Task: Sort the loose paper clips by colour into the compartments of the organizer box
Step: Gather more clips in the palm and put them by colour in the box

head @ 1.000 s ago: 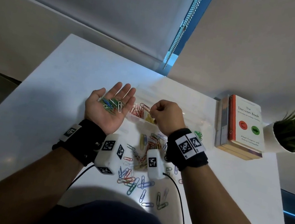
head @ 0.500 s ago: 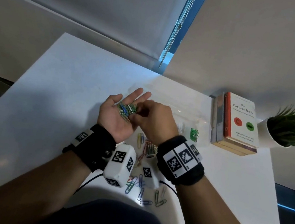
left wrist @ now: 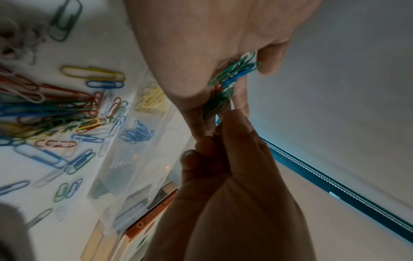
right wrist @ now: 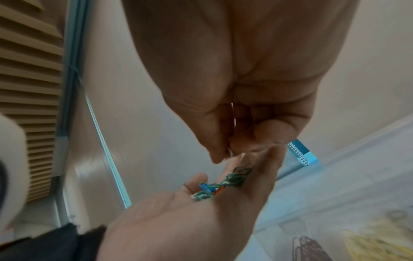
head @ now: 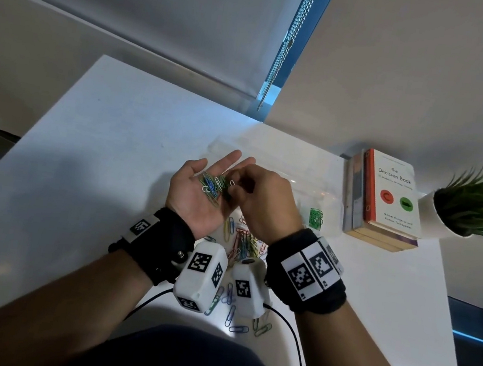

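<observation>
My left hand (head: 197, 198) is palm up above the table with straight fingers, carrying a small heap of green, blue and white paper clips (head: 213, 183) (left wrist: 232, 76) (right wrist: 214, 187). My right hand (head: 258, 197) reaches into that palm, its thumb and fingertips pinching a white clip (head: 232, 182) (right wrist: 231, 151). Behind the hands lies the clear organizer box (head: 330, 192), with green clips (head: 315, 218) in its right compartment. The left wrist view shows yellow clips (left wrist: 150, 100) and blue clips (left wrist: 137, 133) in other compartments. Loose mixed clips (head: 242, 242) (left wrist: 51, 113) lie on the white table below my wrists.
A stack of books (head: 387, 197) stands right of the box, with a potted plant (head: 475, 209) beyond it. More loose clips (head: 240, 325) and black wrist cables (head: 295, 339) lie near the table's front edge. A blind chain (head: 288, 40) hangs behind.
My right hand moved from over the box's red and yellow compartments to my left palm and now pinches a white clip. My left hand shifted right toward it.
</observation>
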Available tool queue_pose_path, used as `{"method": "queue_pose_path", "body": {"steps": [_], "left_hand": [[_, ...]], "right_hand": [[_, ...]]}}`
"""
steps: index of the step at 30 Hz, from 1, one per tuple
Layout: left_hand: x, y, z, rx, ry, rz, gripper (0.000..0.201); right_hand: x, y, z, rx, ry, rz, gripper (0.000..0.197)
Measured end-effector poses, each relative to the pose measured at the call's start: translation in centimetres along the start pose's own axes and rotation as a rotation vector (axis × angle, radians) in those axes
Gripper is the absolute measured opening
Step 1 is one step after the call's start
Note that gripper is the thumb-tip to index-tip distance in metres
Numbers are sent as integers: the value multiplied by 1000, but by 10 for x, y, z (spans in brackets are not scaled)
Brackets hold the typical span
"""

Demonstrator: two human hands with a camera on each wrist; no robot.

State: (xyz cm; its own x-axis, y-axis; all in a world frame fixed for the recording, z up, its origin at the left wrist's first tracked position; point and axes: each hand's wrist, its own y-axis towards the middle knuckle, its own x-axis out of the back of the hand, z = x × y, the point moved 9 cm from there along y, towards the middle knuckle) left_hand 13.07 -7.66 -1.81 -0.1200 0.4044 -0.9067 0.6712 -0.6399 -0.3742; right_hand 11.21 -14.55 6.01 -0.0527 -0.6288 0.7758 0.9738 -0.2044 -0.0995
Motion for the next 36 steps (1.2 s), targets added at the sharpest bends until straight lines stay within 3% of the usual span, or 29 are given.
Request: {"method": "queue_pose_path", "body": {"steps": [5,13,21,29,33,36], "left_hand": [[-1,-1,3,25,-8,13,53],[8,-4,11,68,41,-90,55],[14,0,13,82,68,-150,48],[1,-3,16,99,61,-52,43],[-8,-4,20,115,71,43,60],[-11,-6,21,133,85,61,59]], "right_hand": [[3,2,11,95,-68,-28,16],[-15,8,17,97,-249,131,31],[-18,7,16,136,-262,165,35],[-4,9,-2,31,-7,100,11],[1,11,-14,-9,86,114,16],[6,12,-21,-29,230,124,24]]}}
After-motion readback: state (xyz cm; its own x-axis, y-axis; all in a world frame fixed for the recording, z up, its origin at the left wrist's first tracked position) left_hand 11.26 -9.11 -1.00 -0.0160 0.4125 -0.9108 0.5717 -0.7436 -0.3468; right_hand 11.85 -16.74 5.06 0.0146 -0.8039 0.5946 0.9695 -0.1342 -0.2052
